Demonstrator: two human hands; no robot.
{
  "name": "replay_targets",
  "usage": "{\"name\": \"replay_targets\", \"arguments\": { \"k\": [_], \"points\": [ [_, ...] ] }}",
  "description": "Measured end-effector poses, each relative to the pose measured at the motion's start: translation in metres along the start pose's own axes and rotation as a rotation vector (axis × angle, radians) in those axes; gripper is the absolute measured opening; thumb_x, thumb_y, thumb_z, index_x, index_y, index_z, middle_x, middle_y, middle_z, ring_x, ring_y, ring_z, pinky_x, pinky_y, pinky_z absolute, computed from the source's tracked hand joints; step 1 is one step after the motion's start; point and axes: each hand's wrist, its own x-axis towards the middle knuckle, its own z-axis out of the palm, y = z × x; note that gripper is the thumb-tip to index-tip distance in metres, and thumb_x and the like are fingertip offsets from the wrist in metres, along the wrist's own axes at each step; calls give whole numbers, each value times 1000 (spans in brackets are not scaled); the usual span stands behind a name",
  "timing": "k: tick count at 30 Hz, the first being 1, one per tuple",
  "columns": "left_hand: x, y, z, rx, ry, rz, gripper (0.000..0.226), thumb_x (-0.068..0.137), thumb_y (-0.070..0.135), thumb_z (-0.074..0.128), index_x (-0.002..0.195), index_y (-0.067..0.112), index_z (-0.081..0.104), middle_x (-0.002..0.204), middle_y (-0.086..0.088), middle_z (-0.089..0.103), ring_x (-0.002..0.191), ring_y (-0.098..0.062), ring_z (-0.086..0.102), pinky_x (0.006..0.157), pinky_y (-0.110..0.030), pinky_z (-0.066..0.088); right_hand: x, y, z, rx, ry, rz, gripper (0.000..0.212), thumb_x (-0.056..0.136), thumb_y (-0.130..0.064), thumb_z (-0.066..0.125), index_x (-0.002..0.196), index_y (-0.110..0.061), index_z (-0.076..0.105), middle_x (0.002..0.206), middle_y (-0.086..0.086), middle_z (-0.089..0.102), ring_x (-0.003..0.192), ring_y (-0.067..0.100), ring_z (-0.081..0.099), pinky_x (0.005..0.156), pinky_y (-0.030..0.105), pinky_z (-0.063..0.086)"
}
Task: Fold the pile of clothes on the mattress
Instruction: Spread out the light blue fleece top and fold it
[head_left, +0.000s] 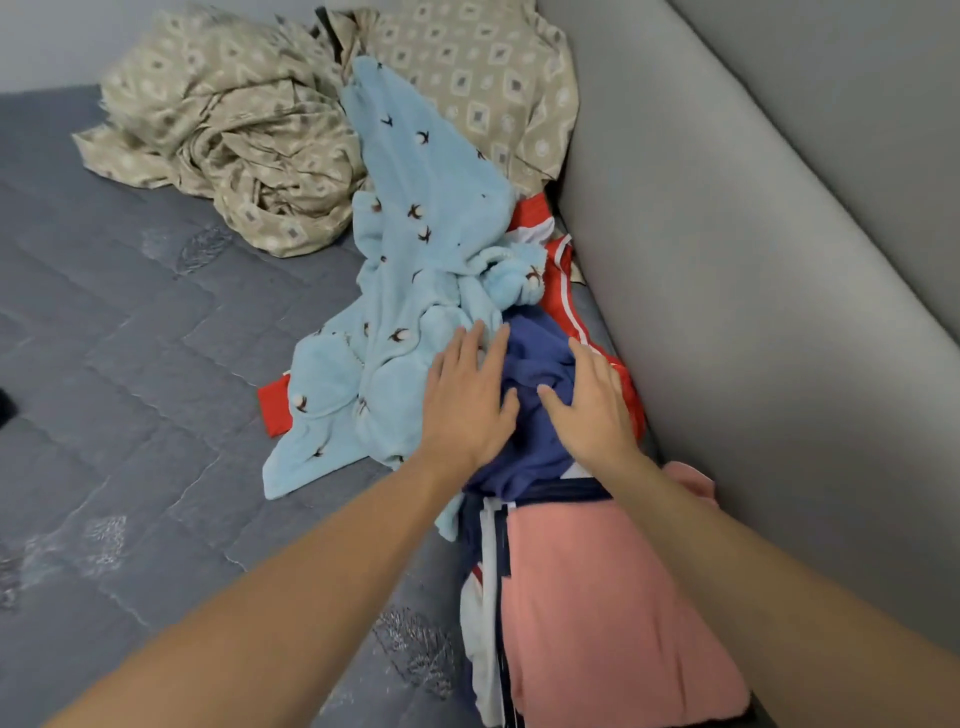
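Both your hands lie flat, fingers straight and spread, so neither grip holds anything. Your left hand (470, 402) presses where the light blue fleece garment (415, 270) meets the dark blue garment (535, 374), and your right hand (592, 402) rests on the dark blue cloth, its outer edge beside the red garment with white stripes (563, 291). The pile sits on the grey-blue quilted mattress (130, 374), against the grey padded side (727, 291) to the right of your right hand. The fleece stretches away beyond your left fingertips and spills to their left. Nearer you, under your right forearm, lies a pink garment (597, 613), with white and navy cloth along its left edge. Far beyond both hands lies a crumpled beige patterned sheet (249, 130).
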Motion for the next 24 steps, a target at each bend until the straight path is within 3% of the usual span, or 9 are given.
{"name": "replay_targets", "arguments": {
  "k": [5, 8, 12, 13, 15, 16, 18, 21, 24],
  "points": [
    [46, -44, 0, -14, 11, -221, 93, 97, 51, 58, 165, 26, 1, 170, -21, 1, 157, -39, 5, 124, -58, 19, 60, -31, 27, 59, -15, -115, 81, 97, -35, 69, 163, -20, 25, 167, 7, 32, 154, 27, 28, 124, 47, 28],
    [66, -65, -4, -215, -59, -334, 102, 93, 53, 67, 165, 20, 3, 163, -19, 25, 146, -38, 32, 112, -52, 39, 102, -59, 42, 243, -16, -60, 96, 88, -43, 73, 165, -23, 19, 168, 12, 27, 155, 28, 26, 125, 48, 29],
    [66, -87, -12, -308, -33, -196, 50, 99, 27, 63, 141, 8, 44, 130, -14, 59, 117, -32, 58, 88, -40, 47, 134, -85, 56, 334, -38, 128, 113, 74, -50, 79, 165, -27, 14, 160, 13, 32, 146, 29, 37, 118, 43, 38],
    [64, -93, -17, -342, -10, -184, 36, 99, 22, 60, 131, 8, 51, 122, -13, 62, 110, -31, 60, 84, -39, 46, 135, -86, 57, 299, -52, 157, 107, 75, -45, 82, 161, -19, 25, 154, 14, 41, 140, 30, 44, 115, 44, 43],
    [56, -104, -31, -419, 38, -163, 20, 99, 18, 57, 117, 9, 58, 111, -10, 65, 101, -27, 62, 80, -37, 46, 133, -89, 58, 219, -80, 192, 61, 79, -34, 86, 127, -8, 59, 120, 13, 64, 112, 28, 62, 99, 47, 53],
    [51, -110, -39, -448, 70, -154, 15, 100, 17, 57, 113, 10, 59, 108, -8, 66, 97, -24, 62, 79, -36, 45, 128, -93, 57, 185, -87, 192, 36, 81, -31, 85, 102, -10, 65, 100, 10, 66, 95, 26, 63, 89, 47, 56],
    [35, -123, -58, -512, 123, -157, 7, 101, 16, 56, 107, 13, 58, 100, -1, 66, 89, -9, 60, 74, -28, 43, 116, -104, 56, 129, -45, 130, 31, 81, -35, 81, 70, -20, 55, 85, 14, 61, 82, 30, 58, 77, 45, 50],
    [8, -139, -88, -562, 167, -154, 2, 103, 16, 55, 104, 17, 56, 93, 6, 64, 85, 0, 59, 69, -17, 39, 90, -130, 52, 69, 9, -3, 31, 87, -33, 73, 72, -21, 49, 97, 13, 53, 95, 30, 48, 83, 39, 39],
    [-24, -156, -113, -557, 192, -185, 3, 102, 20, 56, 103, 22, 54, 92, 6, 65, 86, -16, 61, 68, -33, 44, 59, -161, 52, 115, -42, -147, 29, 96, -22, 68, 80, -16, 45, 87, 2, 47, 95, 23, 40, 75, 35, 29]
  ]
}}
